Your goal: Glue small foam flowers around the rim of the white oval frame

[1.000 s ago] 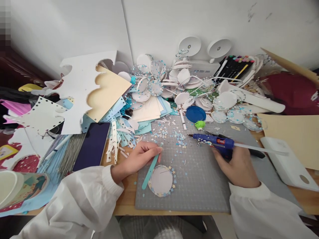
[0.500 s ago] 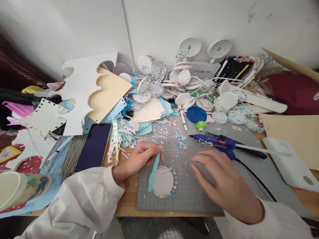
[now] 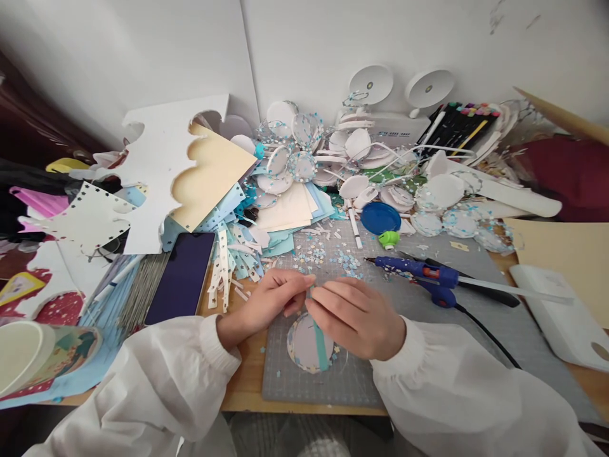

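My left hand (image 3: pixel 278 295) is closed, with thumb and forefinger pinching the top end of a teal paper strip (image 3: pixel 321 346). Opposite it, my right hand (image 3: pixel 359 315) has its bent fingers on the same strip, close to the left fingertips; part of the strip is hidden behind them. The strip hangs down in front of a round white disc (image 3: pixel 301 344), whose edge carries small blue and cream star pieces. This disc lies on the grey cutting mat (image 3: pixel 285 390). Just beyond both hands, loose paper stars (image 3: pixel 345 261) are scattered on the mat.
A blue hot glue gun (image 3: pixel 419 270) with its cord lies on the right, near a white box-like device (image 3: pixel 554 317). At left are a dark phone (image 3: pixel 181 276) and a paper cup (image 3: pixel 28 355). Piled white discs (image 3: pixel 356 145) and a blue lid (image 3: pixel 380 218) stand behind.
My right hand has moved left from over the mat to meet the left hand at the strip. The strip's lower end has swung right across the disc. The view shifted slightly.
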A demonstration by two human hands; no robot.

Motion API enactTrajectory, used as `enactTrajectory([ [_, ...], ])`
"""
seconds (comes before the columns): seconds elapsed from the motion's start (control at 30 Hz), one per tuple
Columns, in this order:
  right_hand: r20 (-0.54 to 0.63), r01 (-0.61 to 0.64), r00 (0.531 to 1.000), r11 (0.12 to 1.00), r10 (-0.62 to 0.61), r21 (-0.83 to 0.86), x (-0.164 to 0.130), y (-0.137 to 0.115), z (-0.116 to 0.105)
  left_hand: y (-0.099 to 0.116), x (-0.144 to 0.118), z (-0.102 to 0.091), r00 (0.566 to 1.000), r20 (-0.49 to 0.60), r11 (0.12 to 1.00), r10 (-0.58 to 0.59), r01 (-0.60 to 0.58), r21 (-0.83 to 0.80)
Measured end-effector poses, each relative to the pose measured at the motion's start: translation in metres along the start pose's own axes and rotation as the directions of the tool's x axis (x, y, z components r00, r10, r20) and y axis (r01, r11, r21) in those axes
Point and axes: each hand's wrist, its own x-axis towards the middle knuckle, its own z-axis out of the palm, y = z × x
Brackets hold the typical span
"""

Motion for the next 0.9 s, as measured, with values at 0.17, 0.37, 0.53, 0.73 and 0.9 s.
enactTrajectory([
  [0.17,-0.098,-0.261,0.951,0.931,0.294,0.254,-0.019,0.005,0.001,0.007,-0.003,0.000,1.000,-0.026,0.989,0.004,0.000,0.151],
  [0.37,0.130,-0.604,0.552,0.287,0.824,0.744,-0.038,0.011,0.013,0.013,-0.004,-0.012,0.986,0.128,0.855,0.110,-0.160,0.493],
  [0.53,0.387,-0.541,0.520,-0.057,0.762,0.839,-0.041,0.013,0.019,0.007,-0.001,-0.014,0.917,0.371,0.728,0.148,-0.355,0.587],
  [0.73,0.502,-0.542,0.547,-0.174,0.670,0.822,-0.040,0.010,0.021,0.005,0.002,-0.011,0.899,0.410,0.734,0.153,-0.381,0.562],
  [0.9,0.505,-0.545,0.552,-0.171,0.663,0.821,-0.039,0.009,0.022,0.004,0.003,-0.011,0.902,0.403,0.743,0.153,-0.374,0.555],
])
